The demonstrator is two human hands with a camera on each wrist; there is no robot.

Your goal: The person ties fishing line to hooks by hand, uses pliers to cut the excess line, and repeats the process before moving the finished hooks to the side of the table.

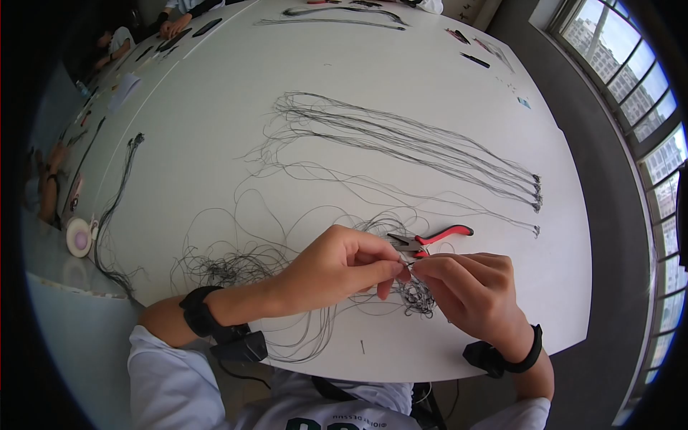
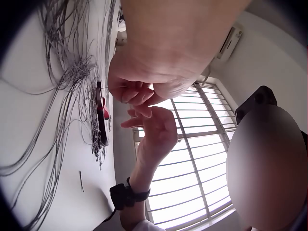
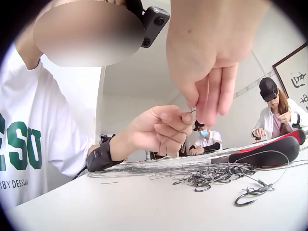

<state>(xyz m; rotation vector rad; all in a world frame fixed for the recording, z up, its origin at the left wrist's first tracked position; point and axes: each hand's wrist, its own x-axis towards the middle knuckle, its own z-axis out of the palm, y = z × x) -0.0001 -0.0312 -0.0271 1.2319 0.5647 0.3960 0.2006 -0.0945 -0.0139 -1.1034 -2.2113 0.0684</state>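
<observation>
Over the front of the table, my left hand [image 1: 337, 269] and right hand [image 1: 476, 294] meet fingertip to fingertip. Between them is a short piece of thin dark line [image 3: 193, 111], pinched by thumb and forefinger on each side; cannot tell whether a hook is on it, as the fingers hide most of it. Just below lies a pile of fish hooks [image 1: 418, 297] tied to grey line, one hook [image 3: 248, 196] apart from the rest in the right wrist view. Red-handled pliers [image 1: 446, 233] lie just beyond the fingertips.
A loose tangle of line [image 1: 233, 269] spreads to the left. Farther back, long bundles of line [image 1: 401, 132] end in hooks [image 1: 537, 192] at the right. Another bundle [image 1: 122, 190] and a white spool [image 1: 79, 238] are at the left. Other people sit across the table.
</observation>
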